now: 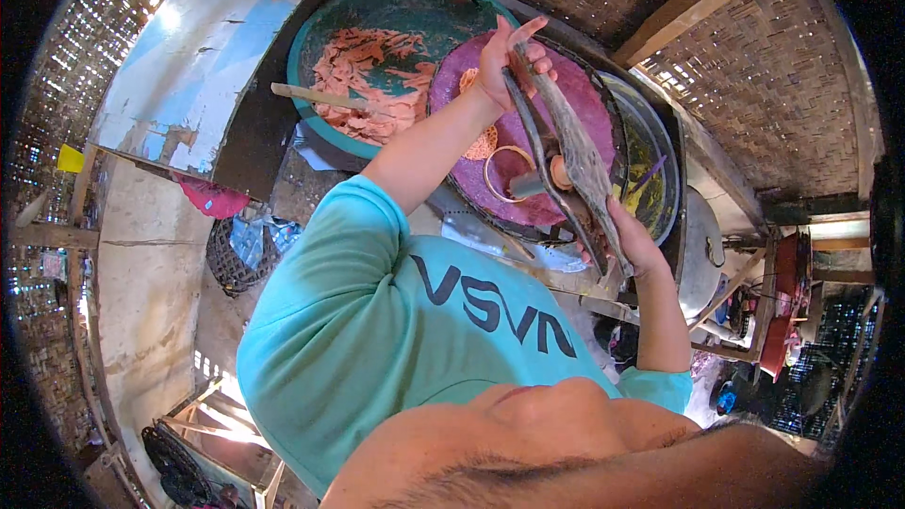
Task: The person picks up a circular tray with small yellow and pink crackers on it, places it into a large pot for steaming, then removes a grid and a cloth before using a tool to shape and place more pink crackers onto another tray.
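Note:
My left hand (495, 71) is wrapped round the upper end of a long, weathered wooden hand press (577, 139), its index finger stretched out. At the lower end, my right hand (633, 238) grips the same press, its fingers partly hidden behind the wood. Two long wooden arms lie nearly side by side, with a narrow gap between them. From the middle juts a round wooden plug (558, 172) beside a short grey cylinder (530, 185). Below the press is a round purple surface (575, 71) bearing orange strands (483, 143) and a thin pale ring (488, 174).
Left of the purple surface stands a green basin (306, 33) with orange-pink dough (363, 66) and a wooden stick (316, 95). To the right sits a dark basin (671, 146) with yellow residue, near a large metal pot (699, 250). A blue-and-white board (203, 57) is far left.

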`<control>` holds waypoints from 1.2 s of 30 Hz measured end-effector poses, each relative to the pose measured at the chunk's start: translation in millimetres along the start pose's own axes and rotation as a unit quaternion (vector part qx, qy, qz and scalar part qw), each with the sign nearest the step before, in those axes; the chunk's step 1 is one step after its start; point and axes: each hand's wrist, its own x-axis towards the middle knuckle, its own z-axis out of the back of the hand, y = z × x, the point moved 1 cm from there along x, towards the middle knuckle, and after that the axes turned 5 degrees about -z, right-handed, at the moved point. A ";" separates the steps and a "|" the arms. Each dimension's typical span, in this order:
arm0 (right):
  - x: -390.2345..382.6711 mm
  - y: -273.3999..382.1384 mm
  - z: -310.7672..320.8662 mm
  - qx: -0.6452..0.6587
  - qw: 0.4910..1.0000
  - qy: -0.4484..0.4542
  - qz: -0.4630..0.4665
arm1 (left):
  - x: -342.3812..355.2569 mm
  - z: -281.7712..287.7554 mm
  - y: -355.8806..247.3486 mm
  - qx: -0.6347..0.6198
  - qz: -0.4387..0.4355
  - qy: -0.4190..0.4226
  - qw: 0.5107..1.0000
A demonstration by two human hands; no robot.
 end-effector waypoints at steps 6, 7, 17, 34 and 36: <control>17.9 4.4 -18.3 -0.038 0.998 -0.004 0.040 | -7.8 0.4 -27.5 0.017 -0.010 -0.016 1.000; 22.5 5.2 -20.0 -0.038 0.998 -0.015 0.044 | -4.2 1.0 -32.1 0.021 -0.011 -0.010 1.000; 22.6 26.2 -11.6 -0.114 0.980 -0.137 0.087 | 17.9 9.3 -24.8 0.000 -0.034 -0.027 0.999; 43.5 -2.1 -23.9 -0.145 0.971 -0.137 0.132 | 0.0 2.2 -43.1 0.074 -0.033 -0.077 0.994; 45.8 10.2 -19.5 -0.167 0.962 -0.156 0.149 | 9.5 -6.9 -52.3 0.087 -0.039 -0.075 0.993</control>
